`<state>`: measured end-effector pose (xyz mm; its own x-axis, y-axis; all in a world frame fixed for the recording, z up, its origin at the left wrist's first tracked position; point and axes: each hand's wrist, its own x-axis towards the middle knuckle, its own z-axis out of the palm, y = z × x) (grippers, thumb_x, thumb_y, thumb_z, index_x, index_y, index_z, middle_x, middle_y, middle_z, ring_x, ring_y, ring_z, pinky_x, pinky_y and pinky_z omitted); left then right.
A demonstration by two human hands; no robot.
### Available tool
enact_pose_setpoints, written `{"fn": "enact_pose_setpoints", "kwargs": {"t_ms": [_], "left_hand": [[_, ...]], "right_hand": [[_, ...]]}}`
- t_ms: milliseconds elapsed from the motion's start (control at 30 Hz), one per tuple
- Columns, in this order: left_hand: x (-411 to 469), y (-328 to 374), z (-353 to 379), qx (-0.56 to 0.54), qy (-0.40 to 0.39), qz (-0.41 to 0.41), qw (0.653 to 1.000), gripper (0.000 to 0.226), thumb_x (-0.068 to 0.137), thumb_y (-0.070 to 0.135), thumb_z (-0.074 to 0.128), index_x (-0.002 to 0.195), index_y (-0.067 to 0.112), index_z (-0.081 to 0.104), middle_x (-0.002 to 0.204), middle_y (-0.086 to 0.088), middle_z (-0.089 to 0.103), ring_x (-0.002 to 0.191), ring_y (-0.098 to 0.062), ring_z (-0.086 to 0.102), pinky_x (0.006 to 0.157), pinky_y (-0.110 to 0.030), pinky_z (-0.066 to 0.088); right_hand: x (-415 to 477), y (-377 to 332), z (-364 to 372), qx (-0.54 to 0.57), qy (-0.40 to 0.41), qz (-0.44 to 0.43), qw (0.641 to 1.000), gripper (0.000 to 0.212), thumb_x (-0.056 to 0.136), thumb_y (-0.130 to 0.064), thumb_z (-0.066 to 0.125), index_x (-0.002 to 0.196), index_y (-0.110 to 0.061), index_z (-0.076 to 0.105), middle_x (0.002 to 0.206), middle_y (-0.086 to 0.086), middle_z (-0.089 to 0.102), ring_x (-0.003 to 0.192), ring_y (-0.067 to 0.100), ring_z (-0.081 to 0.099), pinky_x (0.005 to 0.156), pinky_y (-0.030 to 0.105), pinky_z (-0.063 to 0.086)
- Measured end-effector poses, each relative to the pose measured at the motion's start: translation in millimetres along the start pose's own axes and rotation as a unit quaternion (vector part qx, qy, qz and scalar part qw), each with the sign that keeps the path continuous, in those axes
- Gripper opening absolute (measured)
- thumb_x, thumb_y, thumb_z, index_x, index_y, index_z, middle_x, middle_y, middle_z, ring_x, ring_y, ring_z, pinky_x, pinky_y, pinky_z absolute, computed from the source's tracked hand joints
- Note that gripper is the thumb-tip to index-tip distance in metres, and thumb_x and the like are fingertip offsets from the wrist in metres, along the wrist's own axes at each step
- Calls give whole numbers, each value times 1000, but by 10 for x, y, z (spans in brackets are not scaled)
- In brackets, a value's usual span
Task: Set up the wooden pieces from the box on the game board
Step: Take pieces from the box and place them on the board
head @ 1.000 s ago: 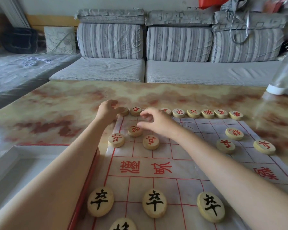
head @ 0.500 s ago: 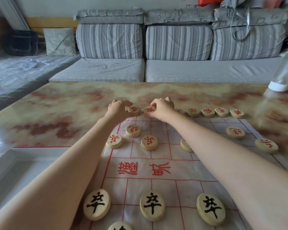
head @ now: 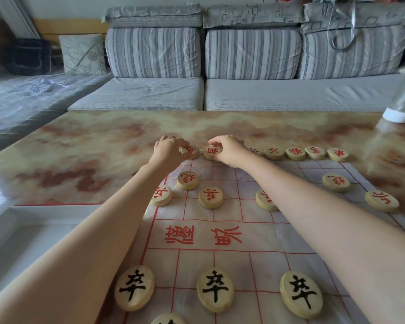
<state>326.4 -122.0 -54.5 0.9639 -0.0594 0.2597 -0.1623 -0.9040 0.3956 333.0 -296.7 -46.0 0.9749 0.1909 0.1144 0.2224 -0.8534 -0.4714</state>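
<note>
A white game board with red grid lines lies on the marble table. Round wooden pieces with red characters stand along its far edge, among them a red-marked piece under my left hand, whose fingers curl round it. My right hand pinches the neighbouring red-marked piece. More red pieces line the far row to the right, and others stand further in. Three black-marked pieces sit in a near row. No box is in view.
The marble table stretches left and beyond the board. A white-capped plastic bottle stands at the far right. A grey striped sofa runs behind the table. A white tray-like ledge lies at the near left.
Both hands moved to the far row of the board. My right hand went from above the second row to the far edge and now pinches a piece beside my left hand's piece.
</note>
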Motion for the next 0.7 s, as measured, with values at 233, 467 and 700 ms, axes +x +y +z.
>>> {"fn": "enact_pose_setpoints", "kwargs": {"t_ms": [233, 467, 700], "left_hand": [[9, 11, 3, 19, -11, -1, 1000, 48, 81, 47, 60, 120, 19, 59, 128, -8, 54, 126, -28, 35, 101, -37, 26], [10, 177, -42, -12, 7, 37, 999, 41, 84, 34, 61, 123, 20, 57, 131, -7, 54, 126, -27, 35, 102, -36, 26], [71, 671, 164, -3, -47, 69, 996, 45, 82, 33, 63, 124, 18, 55, 128, -5, 59, 124, -26, 42, 103, -36, 31]], "right_hand": [[-12, 36, 8, -4, -13, -5, 1000, 54, 85, -12, 56, 135, -27, 45, 140, 1, 48, 133, 23, 35, 104, 31, 23], [-117, 353, -342, 96, 28, 18, 995, 49, 83, -14, 61, 130, -24, 52, 139, 0, 49, 126, 21, 48, 105, 31, 38], [-240, 840, -582, 48, -11, 64, 997, 51, 80, -23, 70, 128, -28, 54, 138, -4, 52, 130, 22, 43, 110, 36, 32]]}}
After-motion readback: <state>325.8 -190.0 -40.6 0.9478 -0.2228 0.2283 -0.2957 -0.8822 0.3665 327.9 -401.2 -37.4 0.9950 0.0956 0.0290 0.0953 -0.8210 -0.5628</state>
